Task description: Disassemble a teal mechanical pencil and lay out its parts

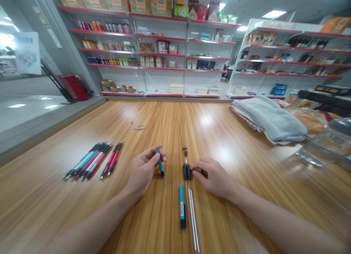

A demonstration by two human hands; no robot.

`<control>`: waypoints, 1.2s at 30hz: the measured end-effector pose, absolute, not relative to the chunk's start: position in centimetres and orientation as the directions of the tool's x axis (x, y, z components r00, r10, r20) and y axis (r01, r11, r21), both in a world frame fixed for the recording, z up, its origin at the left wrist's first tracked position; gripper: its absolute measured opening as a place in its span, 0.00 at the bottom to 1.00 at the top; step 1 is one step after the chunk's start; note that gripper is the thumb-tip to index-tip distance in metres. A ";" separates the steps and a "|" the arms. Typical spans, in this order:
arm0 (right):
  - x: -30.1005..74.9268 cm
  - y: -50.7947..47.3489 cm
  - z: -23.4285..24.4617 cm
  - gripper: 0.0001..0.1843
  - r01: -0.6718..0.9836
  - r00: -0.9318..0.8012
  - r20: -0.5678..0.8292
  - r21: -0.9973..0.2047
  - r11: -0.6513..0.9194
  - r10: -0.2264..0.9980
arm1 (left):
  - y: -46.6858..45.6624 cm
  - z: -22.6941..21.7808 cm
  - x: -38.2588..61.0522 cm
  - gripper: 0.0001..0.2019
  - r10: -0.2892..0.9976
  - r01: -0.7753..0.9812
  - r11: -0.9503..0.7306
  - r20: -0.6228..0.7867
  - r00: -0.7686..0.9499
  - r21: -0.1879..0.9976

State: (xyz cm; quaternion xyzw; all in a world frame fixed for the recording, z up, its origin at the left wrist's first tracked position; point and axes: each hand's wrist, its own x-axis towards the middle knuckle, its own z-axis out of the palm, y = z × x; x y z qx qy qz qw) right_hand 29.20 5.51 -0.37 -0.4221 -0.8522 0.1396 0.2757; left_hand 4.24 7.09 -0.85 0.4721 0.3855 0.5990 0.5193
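My left hand is closed around a blue pen barrel, which tilts with its black end down over the table. My right hand has its fingers curled together, the tips at the side of the nearer of two black pen grips lying side by side. Just beyond them small pen parts, including a white tip and a dark spring-like piece, lie in a line. Closer to me rest another blue pen barrel with a black clip and two thin white refills.
At left lie a row of assembled pens and a separate pair of pink pens. A small ring-shaped strip is farther back. Folded cloths and a clear water jug stand at right. Stocked shelves face the table.
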 end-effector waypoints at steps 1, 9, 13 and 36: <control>29.2 5.5 -0.4 0.05 0.641 -0.492 0.353 -0.472 0.605 0.796 | 7.0 -0.8 4.3 0.17 0.988 -0.199 -0.158 0.155 -0.030 0.967; 29.4 5.6 -0.3 0.06 0.635 -0.489 0.350 -0.485 0.601 0.799 | 5.4 0.0 4.6 0.14 0.980 0.427 -0.199 0.181 0.082 0.882; 29.4 5.6 -0.4 0.06 0.628 -0.487 0.352 -0.495 0.601 0.799 | 5.1 -0.2 4.9 0.14 0.967 0.621 -0.252 0.215 0.137 0.742; 29.4 5.7 -0.5 0.07 0.614 -0.497 0.366 -0.492 0.617 0.787 | 3.6 0.6 5.5 0.10 0.939 0.694 -0.337 0.170 0.300 0.636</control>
